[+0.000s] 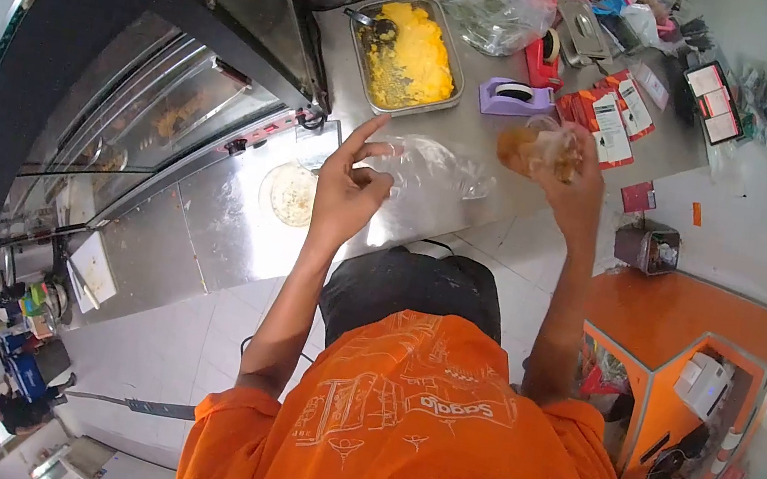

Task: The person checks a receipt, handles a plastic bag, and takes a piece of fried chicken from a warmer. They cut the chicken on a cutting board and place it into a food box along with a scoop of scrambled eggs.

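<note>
My left hand (347, 195) is above the steel counter's front edge. Its index finger points up, while the thumb and other fingers curl at the edge of a clear plastic bag (436, 169). To the right, my right hand (574, 192) grips a small clear bag of orange-brown food (523, 151), whose contents are partly hidden by the fingers. Beyond both hands sits a metal tray (457, 90) of crumbly yellow food (422, 53). A dark-handled spoon (378, 28) rests in it. Left of my left hand is a round container of pale food (292, 194).
A purple tape dispenser (502, 104), a red tape dispenser (541, 63) and red-and-white packets (614, 121) lie behind my right hand. The steel counter (200, 244) runs left past a glass display case (171, 113). An orange cabinet (680, 315) stands to the right.
</note>
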{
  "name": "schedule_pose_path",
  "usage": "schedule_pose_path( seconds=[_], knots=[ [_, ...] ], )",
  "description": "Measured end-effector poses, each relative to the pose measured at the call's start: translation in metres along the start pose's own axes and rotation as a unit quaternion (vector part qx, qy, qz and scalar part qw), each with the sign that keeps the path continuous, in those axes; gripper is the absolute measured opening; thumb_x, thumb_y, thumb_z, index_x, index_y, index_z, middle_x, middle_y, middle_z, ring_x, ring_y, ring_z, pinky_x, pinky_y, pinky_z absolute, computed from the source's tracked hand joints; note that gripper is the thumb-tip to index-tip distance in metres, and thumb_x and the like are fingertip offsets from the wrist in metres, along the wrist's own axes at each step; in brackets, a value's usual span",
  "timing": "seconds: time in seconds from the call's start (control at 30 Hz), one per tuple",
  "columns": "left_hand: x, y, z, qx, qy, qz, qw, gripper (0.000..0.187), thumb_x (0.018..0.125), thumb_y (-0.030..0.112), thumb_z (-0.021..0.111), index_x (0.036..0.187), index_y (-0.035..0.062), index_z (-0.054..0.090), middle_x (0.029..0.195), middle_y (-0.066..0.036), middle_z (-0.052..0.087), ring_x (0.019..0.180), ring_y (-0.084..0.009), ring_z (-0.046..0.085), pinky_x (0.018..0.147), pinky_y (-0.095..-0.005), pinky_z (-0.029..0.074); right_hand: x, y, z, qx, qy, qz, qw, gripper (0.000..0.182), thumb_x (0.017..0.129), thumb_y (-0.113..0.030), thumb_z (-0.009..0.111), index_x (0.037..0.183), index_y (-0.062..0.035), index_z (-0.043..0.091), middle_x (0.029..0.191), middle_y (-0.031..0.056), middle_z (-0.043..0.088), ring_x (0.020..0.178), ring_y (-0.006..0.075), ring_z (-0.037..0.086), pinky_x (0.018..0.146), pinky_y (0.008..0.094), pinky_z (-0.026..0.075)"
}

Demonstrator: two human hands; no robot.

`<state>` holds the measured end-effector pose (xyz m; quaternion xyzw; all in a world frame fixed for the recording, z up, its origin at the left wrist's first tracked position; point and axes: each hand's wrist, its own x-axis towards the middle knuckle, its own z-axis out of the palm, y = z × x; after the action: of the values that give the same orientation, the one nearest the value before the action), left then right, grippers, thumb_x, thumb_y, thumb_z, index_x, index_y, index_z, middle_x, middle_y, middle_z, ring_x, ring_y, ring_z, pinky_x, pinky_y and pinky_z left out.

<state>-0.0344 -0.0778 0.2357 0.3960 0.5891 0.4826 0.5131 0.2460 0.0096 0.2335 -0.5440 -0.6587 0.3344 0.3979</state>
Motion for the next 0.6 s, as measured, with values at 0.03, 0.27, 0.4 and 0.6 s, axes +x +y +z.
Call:
schedule_pose_path(
  seconds=[0.03, 0.27, 0.4, 0.6],
  knots=[
    [-0.001, 0.004, 0.008, 0.025, 0.001, 0.017, 1.0, 0.078, 0.072, -0.013, 0.055, 0.145, 0.0123, 0.046, 0.118, -0.014, 0.064, 0.062, -0.0044, 0.058, 0.06, -0.0196, 0.047, -0.009, -0.013, -0.01, 0.001, 0.022, 0.008, 1.0, 0.051, 0.074, -0.016, 0.079, 0.118, -0.0067, 0.055, 0.106, 0.0053, 0.063, 0.101, 0.0174, 0.061, 0.082, 0.0326, 0.052],
    [-0.018, -0.005, 0.063, 0.101, -0.001, 0.135, 0.986, 0.083, 0.071, -0.01, 0.06, 0.148, 0.0134, 0.042, 0.134, -0.019, 0.059, 0.06, -0.0047, 0.058, 0.061, -0.0212, 0.049, -0.072, -0.004, 0.021, 0.098, -0.022, 0.086, 0.991, 0.045, 0.081, -0.014, 0.072, 0.121, -0.0043, 0.053, 0.104, 0.0065, 0.062, 0.097, 0.0162, 0.061, 0.073, 0.0306, 0.054],
    [-0.042, -0.025, 0.084, 0.222, -0.058, 0.167, 0.959, 0.074, 0.076, -0.008, 0.058, 0.146, 0.0111, 0.044, 0.122, -0.024, 0.064, 0.065, -0.0136, 0.061, 0.064, -0.0264, 0.051, -0.094, 0.038, 0.058, 0.376, -0.048, 0.325, 0.866, 0.046, 0.089, -0.03, 0.064, 0.125, -0.0033, 0.052, 0.107, 0.0067, 0.059, 0.099, 0.0182, 0.061, 0.072, 0.0328, 0.054],
    [-0.075, -0.049, 0.1, 0.214, -0.073, 0.158, 0.961, 0.062, 0.079, -0.006, 0.057, 0.14, 0.0055, 0.051, 0.111, -0.022, 0.066, 0.068, -0.0178, 0.063, 0.063, -0.0281, 0.051, -0.098, 0.04, 0.073, 0.562, -0.138, 0.419, 0.7, 0.071, 0.086, -0.064, 0.053, 0.125, -0.0051, 0.056, 0.112, 0.0078, 0.061, 0.097, 0.0212, 0.06, 0.091, 0.0361, 0.046]
  ],
)
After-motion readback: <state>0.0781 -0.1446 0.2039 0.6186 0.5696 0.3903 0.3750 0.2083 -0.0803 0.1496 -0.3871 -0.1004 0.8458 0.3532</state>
